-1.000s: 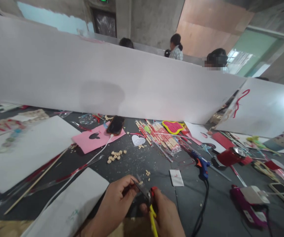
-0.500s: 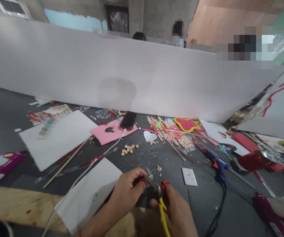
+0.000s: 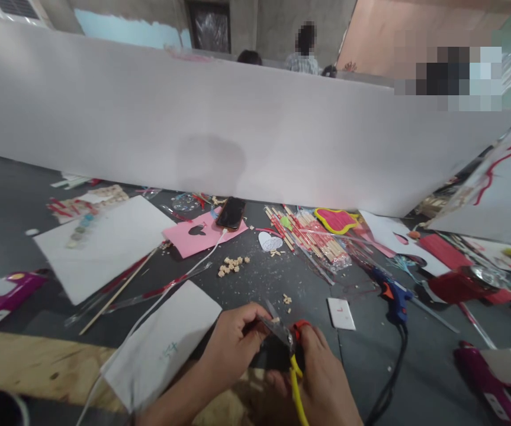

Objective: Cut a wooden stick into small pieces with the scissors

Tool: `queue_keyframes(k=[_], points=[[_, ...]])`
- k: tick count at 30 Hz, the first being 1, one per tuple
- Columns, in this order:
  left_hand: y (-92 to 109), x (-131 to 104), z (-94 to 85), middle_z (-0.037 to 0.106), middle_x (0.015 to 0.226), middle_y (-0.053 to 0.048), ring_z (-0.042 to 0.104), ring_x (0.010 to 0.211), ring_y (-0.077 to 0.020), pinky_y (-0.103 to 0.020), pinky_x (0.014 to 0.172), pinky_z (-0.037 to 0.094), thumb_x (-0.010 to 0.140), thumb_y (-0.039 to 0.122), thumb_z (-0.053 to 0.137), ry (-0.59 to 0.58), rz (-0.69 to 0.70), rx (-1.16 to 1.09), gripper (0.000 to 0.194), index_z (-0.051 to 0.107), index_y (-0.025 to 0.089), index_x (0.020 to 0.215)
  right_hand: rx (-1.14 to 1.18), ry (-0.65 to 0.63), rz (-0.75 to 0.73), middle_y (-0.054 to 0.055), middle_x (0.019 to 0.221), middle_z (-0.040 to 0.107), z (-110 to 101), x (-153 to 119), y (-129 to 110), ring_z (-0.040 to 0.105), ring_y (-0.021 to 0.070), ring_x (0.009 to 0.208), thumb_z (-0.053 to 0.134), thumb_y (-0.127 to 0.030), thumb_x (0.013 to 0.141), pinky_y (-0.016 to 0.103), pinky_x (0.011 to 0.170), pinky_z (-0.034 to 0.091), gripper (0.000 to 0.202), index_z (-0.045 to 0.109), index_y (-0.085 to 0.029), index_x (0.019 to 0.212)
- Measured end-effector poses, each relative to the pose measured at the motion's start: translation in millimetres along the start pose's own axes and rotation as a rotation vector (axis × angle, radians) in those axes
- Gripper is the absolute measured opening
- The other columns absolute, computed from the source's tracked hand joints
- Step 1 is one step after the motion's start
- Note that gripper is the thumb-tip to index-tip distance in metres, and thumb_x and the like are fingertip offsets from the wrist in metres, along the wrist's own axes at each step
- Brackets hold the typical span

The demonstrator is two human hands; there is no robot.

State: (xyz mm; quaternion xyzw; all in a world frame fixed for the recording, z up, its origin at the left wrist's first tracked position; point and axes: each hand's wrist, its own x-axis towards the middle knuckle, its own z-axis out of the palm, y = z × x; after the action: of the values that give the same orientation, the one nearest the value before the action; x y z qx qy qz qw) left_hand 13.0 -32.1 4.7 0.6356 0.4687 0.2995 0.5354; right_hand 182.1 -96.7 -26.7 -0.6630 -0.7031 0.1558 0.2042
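My right hand [image 3: 321, 370] is closed round the handles of scissors [image 3: 296, 378], one part yellow and one red. The metal blades point up and left, slightly parted, with a small pale piece [image 3: 275, 320] between them. At the blades, my left hand [image 3: 237, 337] is closed in a pinch; what its fingertips hold is too small to make out. A few small pale bits [image 3: 286, 300] lie just beyond the scissors, and a pile of small wooden pieces [image 3: 232, 265] sits farther back. A white heart cutout [image 3: 270, 241] is behind them.
A phone [image 3: 231, 213] rests on pink paper [image 3: 184, 239]. Bundled sticks [image 3: 312, 236] lie behind, a blue glue gun [image 3: 395, 299] and white card [image 3: 341, 313] to the right. White sheets [image 3: 113, 248] are at left. A tall white panel [image 3: 148, 118] stands behind; people are beyond it.
Both hands and the scissors have barely shifted; the scissors still hold a small piece between their blades. Beyond the panel, a person has moved left. The view has tilted slightly.
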Motion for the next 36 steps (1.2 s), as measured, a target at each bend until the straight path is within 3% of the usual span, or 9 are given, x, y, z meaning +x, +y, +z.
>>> queue_keyframes(k=[5,16,23,29,32,36], points=[[-1.1,-1.4,3.1,0.050,0.054,0.003,0.042,0.050,-0.0092,-0.018,0.048,0.032,0.076,0.018,0.048,-0.002,0.044,-0.031,0.014,0.059,0.014,0.070,-0.019,0.044,-0.038,0.010,0.096,0.061,7.9,-2.7,9.0,0.058,0.0227,0.089,0.053,-0.033,0.078,0.032,0.074,0.047,0.035,0.045,-0.018,0.108],[-0.9,-0.5,4.4,0.059,0.062,0.000,0.051,0.056,-0.0113,-0.019,0.052,0.037,0.078,0.020,0.048,0.020,0.053,0.017,0.015,0.061,0.015,0.075,0.014,0.026,0.006,0.002,0.064,0.062,8.5,-1.9,9.5,0.057,0.0153,0.054,0.049,-0.043,0.080,0.021,0.049,0.041,0.026,0.053,-0.020,0.090],[0.4,1.2,5.4,0.060,0.064,0.000,0.053,0.056,-0.0107,-0.018,0.052,0.039,0.077,0.019,0.050,0.018,0.022,-0.032,0.010,0.059,0.015,0.078,-0.005,-0.013,0.096,0.005,0.077,0.064,9.4,-3.4,8.3,0.060,0.0181,0.068,0.049,-0.040,0.080,0.025,0.060,0.045,0.026,0.053,-0.020,0.095],[-1.6,1.2,5.0,0.058,0.062,0.001,0.051,0.055,-0.0104,-0.018,0.050,0.037,0.077,0.021,0.050,0.029,0.044,0.010,0.011,0.059,0.016,0.078,-0.021,-0.023,0.010,0.010,0.101,0.059,1.4,-3.0,10.3,0.055,0.0224,0.093,0.054,-0.035,0.078,0.032,0.078,0.045,0.034,0.050,-0.019,0.107],[-2.9,0.9,4.1,0.059,0.063,0.001,0.050,0.055,-0.0104,-0.018,0.050,0.037,0.078,0.024,0.050,0.029,0.034,0.006,0.012,0.059,0.016,0.078,-0.035,-0.031,0.021,0.009,0.100,0.059,-1.9,-0.9,9.3,0.054,0.0250,0.092,0.058,-0.034,0.074,0.037,0.080,0.044,0.036,0.052,-0.018,0.106],[-2.0,0.7,2.0,0.059,0.062,0.001,0.051,0.054,-0.0108,-0.018,0.050,0.037,0.078,0.025,0.050,0.045,0.016,0.030,0.014,0.060,0.016,0.081,0.138,-0.091,0.080,0.006,0.088,0.061,-2.3,0.6,7.4,0.057,0.0214,0.080,0.059,-0.033,0.072,0.033,0.071,0.047,0.028,0.055,-0.018,0.095]])
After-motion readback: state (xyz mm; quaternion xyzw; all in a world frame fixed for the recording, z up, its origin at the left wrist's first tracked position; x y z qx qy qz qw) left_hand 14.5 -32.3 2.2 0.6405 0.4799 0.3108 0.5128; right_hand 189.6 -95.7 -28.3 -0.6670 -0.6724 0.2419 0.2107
